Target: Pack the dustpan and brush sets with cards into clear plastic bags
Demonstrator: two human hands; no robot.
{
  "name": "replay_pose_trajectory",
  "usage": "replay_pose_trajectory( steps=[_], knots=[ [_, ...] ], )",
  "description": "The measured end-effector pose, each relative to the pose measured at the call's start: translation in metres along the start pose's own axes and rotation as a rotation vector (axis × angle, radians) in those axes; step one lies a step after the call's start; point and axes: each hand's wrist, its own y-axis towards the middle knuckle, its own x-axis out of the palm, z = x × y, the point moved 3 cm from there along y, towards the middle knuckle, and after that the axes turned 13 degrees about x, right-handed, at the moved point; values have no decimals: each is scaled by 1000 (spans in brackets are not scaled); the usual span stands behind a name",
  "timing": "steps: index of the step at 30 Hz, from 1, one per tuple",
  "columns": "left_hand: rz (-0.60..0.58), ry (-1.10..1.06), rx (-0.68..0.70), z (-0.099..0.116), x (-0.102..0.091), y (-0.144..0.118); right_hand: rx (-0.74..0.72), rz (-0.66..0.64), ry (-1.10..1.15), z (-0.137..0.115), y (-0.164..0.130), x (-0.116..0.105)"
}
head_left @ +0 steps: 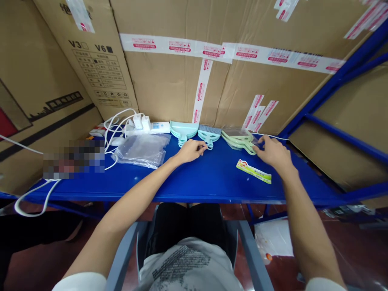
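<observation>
My left hand has its fingers curled together at the looped handle end of a light-blue hand brush, which has grey bristles and lies on the blue table. Left of the brush is a stack of light-blue dustpans, close behind the same hand. My right hand is over the table with thumb and fingers apart. Its thumb is beside the handle of a pale-green dustpan, partly inside a clear plastic bag. A green and yellow printed strip lies in front of the dustpan.
Clear plastic bags lie on the left of the blue table. Behind them is a white power strip with plugs and tangled cables. Taped cardboard boxes wall the back; a blue metal frame stands on the right.
</observation>
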Motion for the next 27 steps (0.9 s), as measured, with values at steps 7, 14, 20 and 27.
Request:
replay_pose_trajectory(
  steps=[7,14,20,27],
  knots=[
    [27,65,-24,-1,-4,0,419,-584,853,7,34,45],
    [75,124,-30,-3,-5,1,415,-576,1134,22,40,54],
    [40,204,-2,4,-1,1,423,-560,1232,22,45,59],
    [89,299,172,22,8,-3,358,-557,1317,21,49,31]
  ],
)
